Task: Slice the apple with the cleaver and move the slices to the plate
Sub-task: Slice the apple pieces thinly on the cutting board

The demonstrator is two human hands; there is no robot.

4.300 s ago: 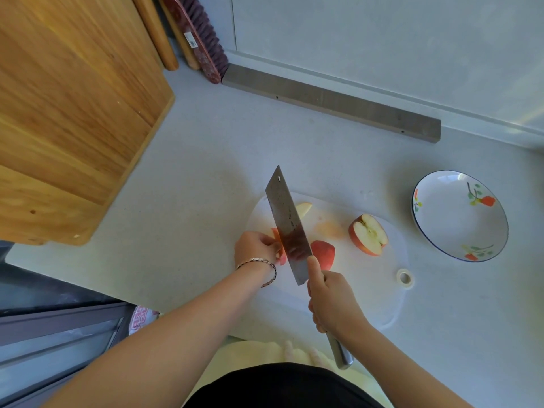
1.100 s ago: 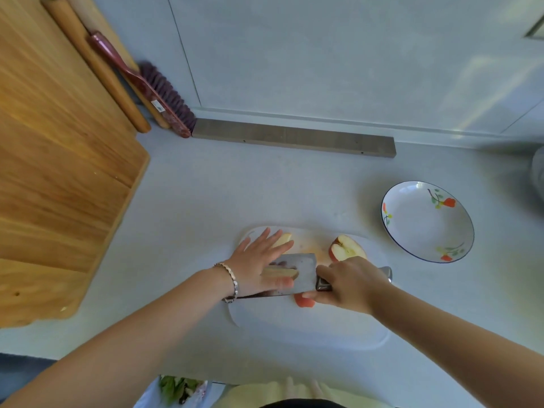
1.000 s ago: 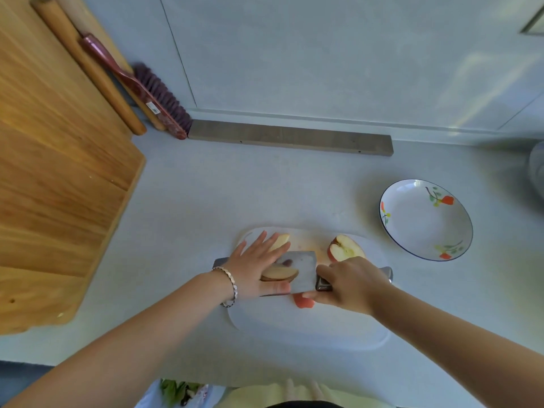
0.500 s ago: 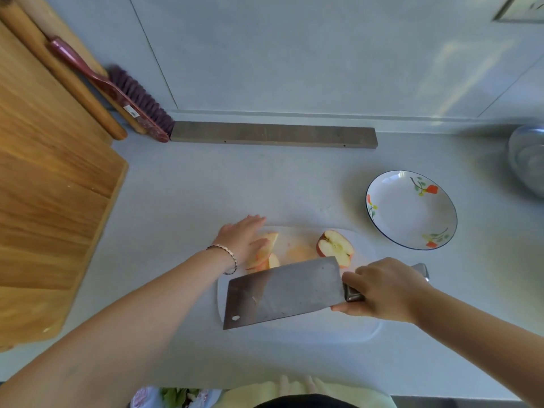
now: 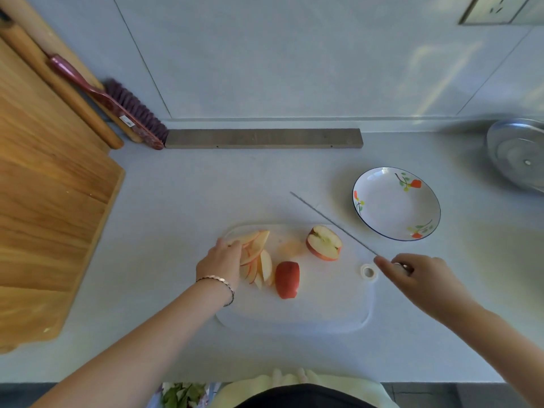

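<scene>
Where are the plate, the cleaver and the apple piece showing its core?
plate (image 5: 382, 207), head view, bare centre.
cleaver (image 5: 334, 224), head view, middle of blade.
apple piece showing its core (image 5: 323, 241), head view, cut face.

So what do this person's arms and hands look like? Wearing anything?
Both are bare, no gloves. The left hand has a thin bracelet of small pale links at its wrist; the right hand wears nothing visible. Both forearms are uncovered, no sleeves in view.
</scene>
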